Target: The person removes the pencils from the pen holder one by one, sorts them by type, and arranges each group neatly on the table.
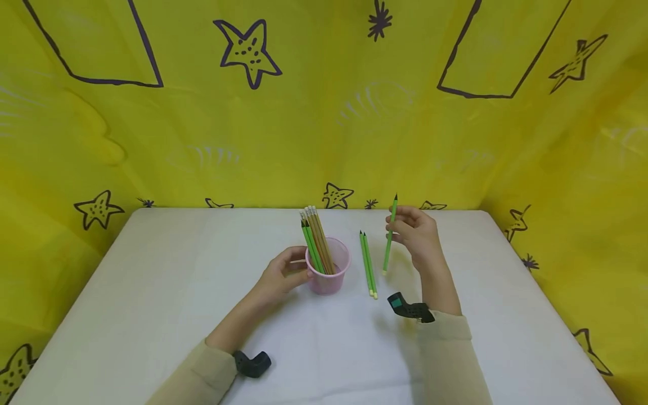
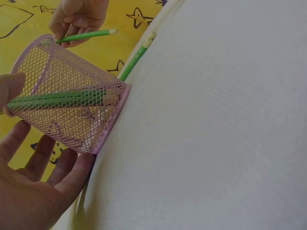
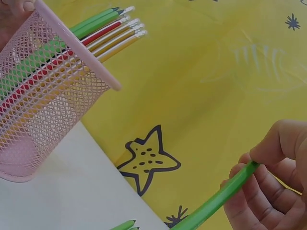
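Observation:
A pink mesh pencil cup (image 1: 326, 286) stands on the table, its side held between the thumb and fingers of my left hand (image 1: 278, 278). Inside it lean green pencils (image 3: 96, 21) with dark points up, a red pencil (image 3: 101, 37) and several gold-coloured pencils (image 3: 117, 40) with white erasers up. To the right of the cup, my right hand (image 1: 417, 233) pinches a green pencil (image 1: 389, 250), point up and its pale end low. Between the cup and that hand, two green pencils (image 1: 368, 264) lie side by side on the cloth.
White cloth covers the table (image 1: 177, 292). Behind it and along both sides hangs a yellow curtain (image 1: 304, 129) with drawn stars and fish. A black wrist camera (image 1: 253, 364) sits on the left sleeve, another wrist camera (image 1: 410, 309) on the right.

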Available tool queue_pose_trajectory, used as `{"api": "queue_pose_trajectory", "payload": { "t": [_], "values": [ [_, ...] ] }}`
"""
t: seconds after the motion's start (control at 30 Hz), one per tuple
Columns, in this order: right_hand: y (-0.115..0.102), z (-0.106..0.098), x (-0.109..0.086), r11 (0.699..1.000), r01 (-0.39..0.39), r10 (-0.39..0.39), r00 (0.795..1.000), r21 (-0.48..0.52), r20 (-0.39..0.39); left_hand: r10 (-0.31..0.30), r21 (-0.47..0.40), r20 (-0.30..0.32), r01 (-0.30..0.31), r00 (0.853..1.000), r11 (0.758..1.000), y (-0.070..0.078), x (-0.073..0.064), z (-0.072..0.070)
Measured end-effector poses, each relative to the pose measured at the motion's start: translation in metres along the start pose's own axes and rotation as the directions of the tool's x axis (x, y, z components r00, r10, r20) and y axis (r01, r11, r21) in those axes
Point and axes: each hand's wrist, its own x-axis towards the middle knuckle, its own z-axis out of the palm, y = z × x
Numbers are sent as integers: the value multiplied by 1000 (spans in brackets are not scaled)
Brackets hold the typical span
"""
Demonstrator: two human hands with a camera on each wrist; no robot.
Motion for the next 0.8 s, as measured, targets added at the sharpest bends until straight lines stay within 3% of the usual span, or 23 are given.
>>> {"api": "queue_pose_trajectory", "payload": {
  "t": [0.3,0.53,0.8],
  "values": [
    [0,-2,2,999,-38,39,999,12,-30,-24,0,6,24,1000,1000,0,1,-1],
    [7,-3,2,999,-32,34,998,39,-43,-9,-10,21,9,1000,1000,-3,2,0],
    [18,-1,7,999,-41,40,999,-13,-35,-10,-11,11,10,1000,1000,-2,2,0]
  ]
}}
